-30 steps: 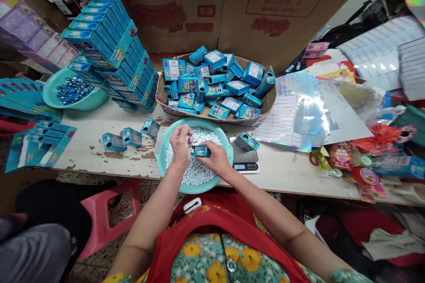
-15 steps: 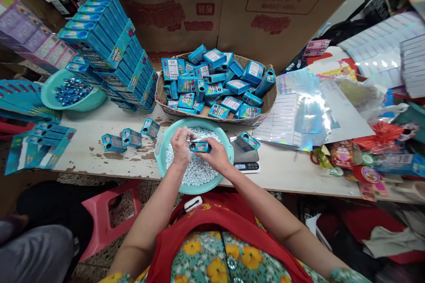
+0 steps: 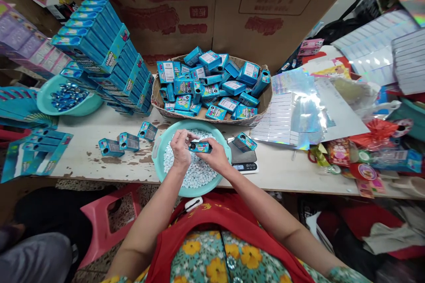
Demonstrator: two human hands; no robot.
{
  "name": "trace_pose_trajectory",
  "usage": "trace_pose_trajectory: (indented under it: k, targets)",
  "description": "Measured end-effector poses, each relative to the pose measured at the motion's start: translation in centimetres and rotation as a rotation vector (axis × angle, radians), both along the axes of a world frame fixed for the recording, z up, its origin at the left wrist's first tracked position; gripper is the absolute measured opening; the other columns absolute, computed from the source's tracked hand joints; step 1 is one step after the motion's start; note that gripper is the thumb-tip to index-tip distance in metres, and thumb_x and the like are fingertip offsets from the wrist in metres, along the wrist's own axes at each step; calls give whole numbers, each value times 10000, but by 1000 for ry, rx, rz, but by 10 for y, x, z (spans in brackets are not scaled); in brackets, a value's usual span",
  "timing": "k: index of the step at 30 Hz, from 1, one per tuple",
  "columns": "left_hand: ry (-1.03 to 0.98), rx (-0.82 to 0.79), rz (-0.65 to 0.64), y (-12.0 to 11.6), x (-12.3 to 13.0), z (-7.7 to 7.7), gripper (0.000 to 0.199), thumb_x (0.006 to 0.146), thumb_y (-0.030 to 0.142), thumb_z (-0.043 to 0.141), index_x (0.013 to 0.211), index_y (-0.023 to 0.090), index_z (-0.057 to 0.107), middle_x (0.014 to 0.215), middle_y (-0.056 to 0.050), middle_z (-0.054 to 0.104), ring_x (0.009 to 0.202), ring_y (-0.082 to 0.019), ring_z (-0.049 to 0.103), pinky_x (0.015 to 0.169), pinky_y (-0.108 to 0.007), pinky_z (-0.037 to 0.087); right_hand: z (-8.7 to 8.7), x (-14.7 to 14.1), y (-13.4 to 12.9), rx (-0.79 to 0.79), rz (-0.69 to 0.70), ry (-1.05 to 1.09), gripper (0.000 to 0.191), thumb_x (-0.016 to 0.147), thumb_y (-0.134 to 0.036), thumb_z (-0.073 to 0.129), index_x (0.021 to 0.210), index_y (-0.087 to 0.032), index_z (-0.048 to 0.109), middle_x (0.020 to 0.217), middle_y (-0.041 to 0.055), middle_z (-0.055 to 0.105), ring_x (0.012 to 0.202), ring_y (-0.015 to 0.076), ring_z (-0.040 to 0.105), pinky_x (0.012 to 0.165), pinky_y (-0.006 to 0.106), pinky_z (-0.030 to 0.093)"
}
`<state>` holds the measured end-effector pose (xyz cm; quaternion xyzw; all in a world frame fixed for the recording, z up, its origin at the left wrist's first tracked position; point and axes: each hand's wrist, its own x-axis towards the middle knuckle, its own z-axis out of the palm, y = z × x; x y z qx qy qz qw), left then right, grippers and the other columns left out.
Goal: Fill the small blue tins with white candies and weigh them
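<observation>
My right hand point(image 3: 216, 157) grips a small blue candy box point(image 3: 201, 147) with a round hole, held above a turquoise basin point(image 3: 156, 152). Small white candies point(image 3: 197, 174) fill the basin. Curled fingers of my left hand point(image 3: 181, 147) meet at the holed end of the box; what they hold, if anything, is hidden. Just right of the basin, another blue box point(image 3: 245, 142) rests on a digital scale point(image 3: 245, 167) with a lit display.
Behind the basin, a cut-down carton point(image 3: 206, 117) holds many blue boxes. Several boxes stand to the left, near a tall stack point(image 3: 109, 59) and a bowl point(image 3: 83, 108) of shiny blue pieces. Shiny sheets point(image 3: 275, 119) and packets lie right. A pink stool point(image 3: 99, 230) stands below.
The whole view has shifted slightly. My left fingers have tilted over the end of the box, while my right hand keeps its hold on it.
</observation>
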<state>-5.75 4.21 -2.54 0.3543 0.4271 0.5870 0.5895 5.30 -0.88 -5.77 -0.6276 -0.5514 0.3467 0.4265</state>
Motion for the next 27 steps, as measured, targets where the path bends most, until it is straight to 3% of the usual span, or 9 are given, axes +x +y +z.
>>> trace_pose_trajectory:
  k: [6, 9, 11, 13, 15, 18, 21, 24, 27]
  targets:
    - [-60, 0, -28, 1, -3, -2, 279, 839, 401, 507, 715, 158, 566, 673, -40, 615, 683, -183, 643, 749, -353, 511, -6, 5, -1, -34, -22, 50, 321, 656, -288, 731, 954, -221, 630, 937, 14, 654, 889, 210, 602, 802, 322, 463]
    - [5, -63, 84, 9, -15, -19, 313, 844, 456, 470, 736, 170, 536, 685, -30, 598, 663, -181, 630, 727, -366, 514, 0, 11, -4, -64, -36, 121, 342, 635, -328, 754, 937, -214, 639, 906, 11, 658, 861, 205, 605, 791, 321, 467]
    - [242, -58, 145, 14, -25, -38, 329, 859, 469, 426, 754, 176, 530, 725, -36, 595, 706, -183, 619, 746, -357, 501, 8, 18, -9, -76, -44, 206, 379, 624, -361, 770, 947, -210, 641, 902, 11, 660, 836, 198, 610, 775, 315, 475]
    - [618, 2, 58, 16, -33, -62, 326, 870, 461, 400, 808, 182, 557, 834, -62, 614, 832, -204, 602, 809, -361, 470, 15, 28, -15, -74, -75, 267, 422, 619, -391, 778, 972, -208, 636, 919, 16, 660, 829, 197, 615, 766, 317, 484]
    - [900, 68, -118, 14, -32, -83, 292, 853, 437, 443, 872, 189, 597, 955, -85, 625, 953, -232, 566, 880, -378, 425, 22, 38, -21, -67, -114, 267, 431, 618, -407, 777, 973, -208, 634, 924, 22, 661, 834, 204, 618, 770, 330, 490]
    - [990, 103, -304, 1, -19, -102, 222, 769, 389, 584, 877, 203, 639, 968, -89, 634, 983, -261, 540, 929, -399, 371, 29, 47, -25, -50, -122, 237, 417, 624, -410, 772, 964, -210, 637, 909, 29, 664, 826, 209, 621, 767, 343, 499]
    - [1134, 145, -439, -19, -9, -103, 291, 717, 438, 652, 888, 203, 644, 952, -101, 617, 981, -280, 514, 912, -402, 359, 34, 50, -23, -14, -143, 196, 431, 627, -415, 773, 982, -215, 634, 931, 36, 666, 826, 206, 618, 756, 335, 501]
    - [1388, 247, -562, -31, -15, -99, 353, 801, 511, 540, 956, 209, 634, 1009, -124, 588, 1011, -295, 488, 876, -408, 359, 32, 48, -20, -36, -187, 156, 432, 623, -428, 770, 965, -203, 634, 901, 33, 663, 797, 196, 610, 735, 324, 495]
    - [1393, 189, -509, -26, -26, -101, 257, 827, 421, 510, 891, 207, 638, 987, -128, 591, 982, -285, 505, 825, -381, 375, 27, 44, -20, -79, -185, 176, 442, 618, -423, 774, 964, -193, 626, 856, 25, 657, 747, 182, 600, 697, 309, 489]
